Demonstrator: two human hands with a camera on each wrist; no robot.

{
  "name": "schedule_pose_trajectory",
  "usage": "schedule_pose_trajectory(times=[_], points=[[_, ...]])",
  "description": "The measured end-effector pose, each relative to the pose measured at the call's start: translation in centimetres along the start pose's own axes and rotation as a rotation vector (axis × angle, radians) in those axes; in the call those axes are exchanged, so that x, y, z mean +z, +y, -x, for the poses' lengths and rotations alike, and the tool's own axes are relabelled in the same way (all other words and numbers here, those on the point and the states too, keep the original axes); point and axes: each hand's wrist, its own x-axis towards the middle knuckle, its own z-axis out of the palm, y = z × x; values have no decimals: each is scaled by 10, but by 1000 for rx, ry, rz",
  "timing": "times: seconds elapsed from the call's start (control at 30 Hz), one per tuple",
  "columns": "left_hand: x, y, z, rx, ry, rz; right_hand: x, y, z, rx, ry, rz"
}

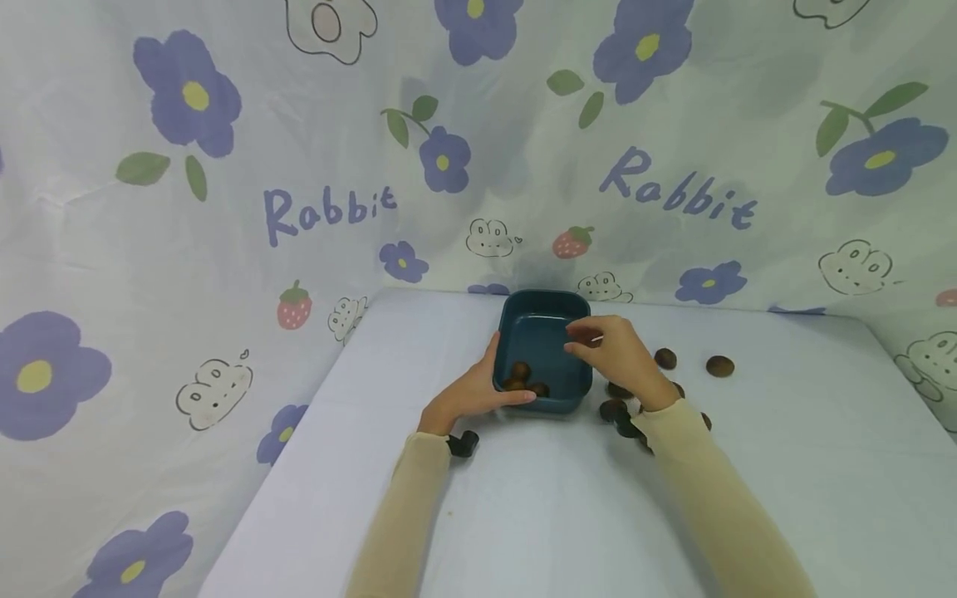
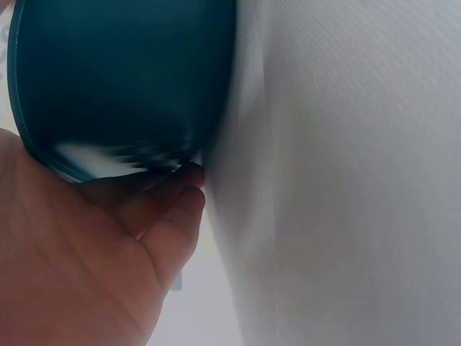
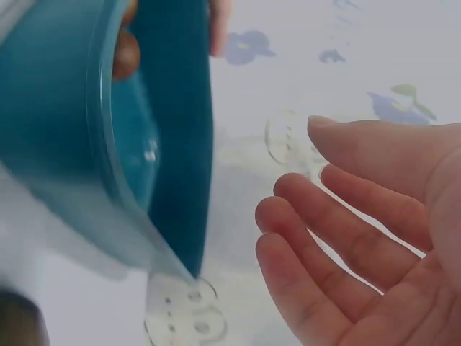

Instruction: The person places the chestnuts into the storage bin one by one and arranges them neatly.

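Note:
A deep teal dish (image 1: pixel 549 404) with rounded corners stands on the white table. My left hand (image 1: pixel 473 390) grips its near left corner, thumb along the front and fingers against the left side; the left wrist view shows the fingers (image 2: pixel 162 209) at the dish's wall. Inside, in the near left corner, lie several round brown things that look like chestnuts (image 1: pixel 521 371). My right hand (image 1: pixel 616 349) hangs over the dish's right rim, fingers apart and loosely bent. In the right wrist view nothing lies between its thumb and fingers (image 3: pixel 346 231).
More of the brown chestnut-like things lie right of the dish, partly hidden under my right wrist; one (image 1: pixel 720 366) is farther right and another (image 1: pixel 664 358) nearer. A white cloth (image 1: pixel 329 166) printed with flowers and rabbits hangs behind the table.

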Motion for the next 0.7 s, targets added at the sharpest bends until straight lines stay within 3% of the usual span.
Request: schedule_pose_trajectory(times=[0.33,0.7], points=[[1,0,1,-15,-5,2,-32,22,27,65,68,22],[0,-1,-1,-10,-7,11,-38,47,43,115,79,75]])
